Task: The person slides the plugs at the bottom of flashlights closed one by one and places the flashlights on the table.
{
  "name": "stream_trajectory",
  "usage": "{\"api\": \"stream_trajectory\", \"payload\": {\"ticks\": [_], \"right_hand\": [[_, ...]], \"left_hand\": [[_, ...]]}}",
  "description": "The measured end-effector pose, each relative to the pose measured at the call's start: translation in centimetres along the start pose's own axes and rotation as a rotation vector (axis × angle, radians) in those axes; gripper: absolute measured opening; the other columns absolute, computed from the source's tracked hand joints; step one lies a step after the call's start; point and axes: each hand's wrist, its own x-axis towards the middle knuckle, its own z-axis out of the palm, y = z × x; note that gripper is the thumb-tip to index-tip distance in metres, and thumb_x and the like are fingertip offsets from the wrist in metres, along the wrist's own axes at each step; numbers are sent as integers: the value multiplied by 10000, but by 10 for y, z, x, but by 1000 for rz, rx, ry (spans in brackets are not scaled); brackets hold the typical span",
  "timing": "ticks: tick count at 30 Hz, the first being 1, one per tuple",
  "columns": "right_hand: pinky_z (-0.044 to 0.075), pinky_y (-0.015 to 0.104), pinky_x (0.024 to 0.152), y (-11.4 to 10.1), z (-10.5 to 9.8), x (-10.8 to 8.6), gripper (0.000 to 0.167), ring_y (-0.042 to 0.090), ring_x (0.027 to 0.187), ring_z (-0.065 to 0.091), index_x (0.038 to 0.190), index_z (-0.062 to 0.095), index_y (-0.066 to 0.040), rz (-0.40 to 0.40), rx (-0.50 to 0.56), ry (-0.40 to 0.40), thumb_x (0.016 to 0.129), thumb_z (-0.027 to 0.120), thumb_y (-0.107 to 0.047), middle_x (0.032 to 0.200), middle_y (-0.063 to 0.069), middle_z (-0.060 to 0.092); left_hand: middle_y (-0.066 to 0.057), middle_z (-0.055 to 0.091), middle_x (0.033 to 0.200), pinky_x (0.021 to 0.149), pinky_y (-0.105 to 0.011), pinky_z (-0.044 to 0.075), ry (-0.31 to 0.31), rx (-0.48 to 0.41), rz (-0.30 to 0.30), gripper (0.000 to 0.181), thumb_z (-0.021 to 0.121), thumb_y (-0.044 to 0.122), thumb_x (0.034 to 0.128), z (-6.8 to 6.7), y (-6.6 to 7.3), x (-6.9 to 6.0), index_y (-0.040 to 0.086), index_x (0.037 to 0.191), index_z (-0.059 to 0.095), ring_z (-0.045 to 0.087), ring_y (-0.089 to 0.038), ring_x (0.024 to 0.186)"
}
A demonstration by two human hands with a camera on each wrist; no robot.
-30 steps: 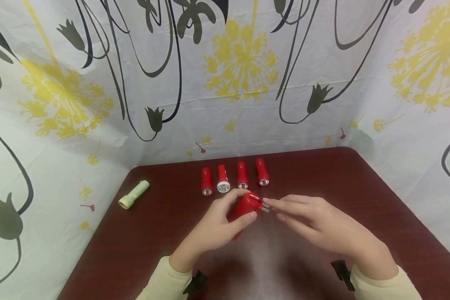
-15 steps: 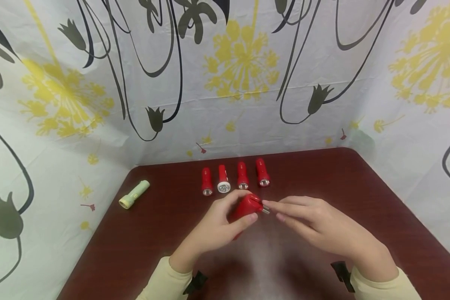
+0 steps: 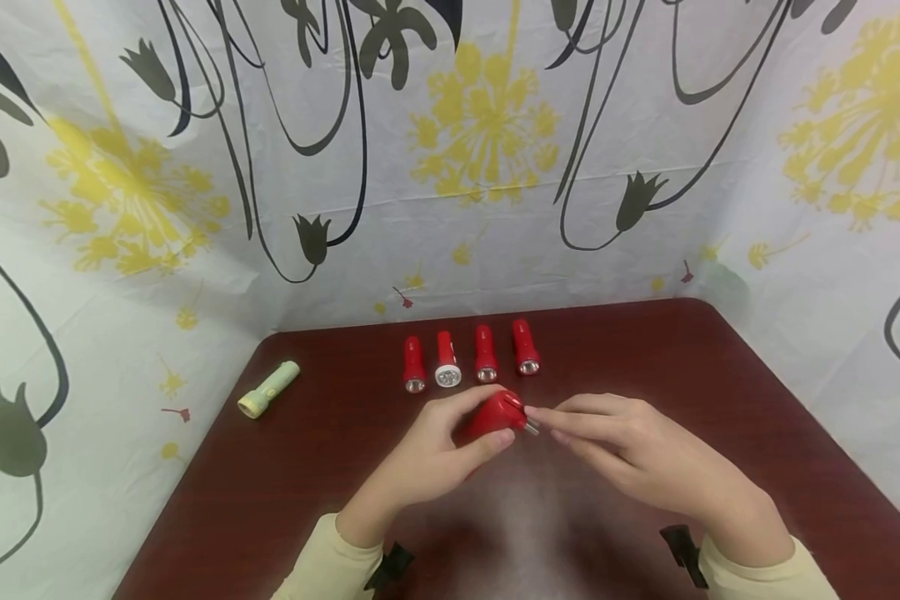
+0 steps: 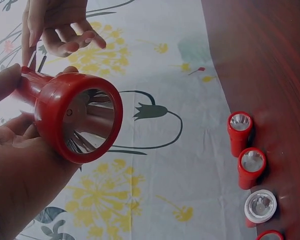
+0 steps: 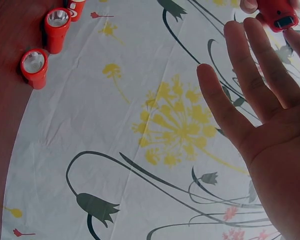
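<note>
Red glossy flashlight [image 4: 51,107], round-rimmed

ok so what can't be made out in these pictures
Head view: much of the held red flashlight's body, hidden by the left hand.
Left wrist view: most of the lowest red flashlight, cut off by the bottom edge.
Right wrist view: much of the held red flashlight, cut off by the top edge.
Head view: fine detail on the pale green flashlight, too small.

Right hand [image 5: 280,132] extended; red flashlight [image 5: 277,9] near
</note>
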Motion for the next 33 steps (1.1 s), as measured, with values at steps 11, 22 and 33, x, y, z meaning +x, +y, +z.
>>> {"api": "stream_trajectory", "payload": {"ticks": [11,22,33], "right_hand": [[505,89,804,0,0,2,598,-39,929,632,1417,699,-229,-8,44,2,882,792,24,1149,-167,723],[506,85,801,0,2,-4,609,-56,932,629,1408,706,-260,53,57,-41,875,802,18,1173,-175,713],[505,87,820,-2,2,-2,548,-31,941,646,1429,691,-245,18,40,-26,931,772,-33,1164,-146,725]], "left_hand": [[-5,744,1265,888,-265,632,-26,-16,17,463,722,279,990,-2,1,0,171,1432,636,686,-105,1065],[-1,750,1228,854,-267,636,-51,-9,13,429,723,285,993,-1,-1,1,197,1406,649,686,-86,1015],[-1,752,1225,854,-250,630,-68,7,0,427,715,291,1000,0,1,0,171,1406,650,683,-72,1016]]}}
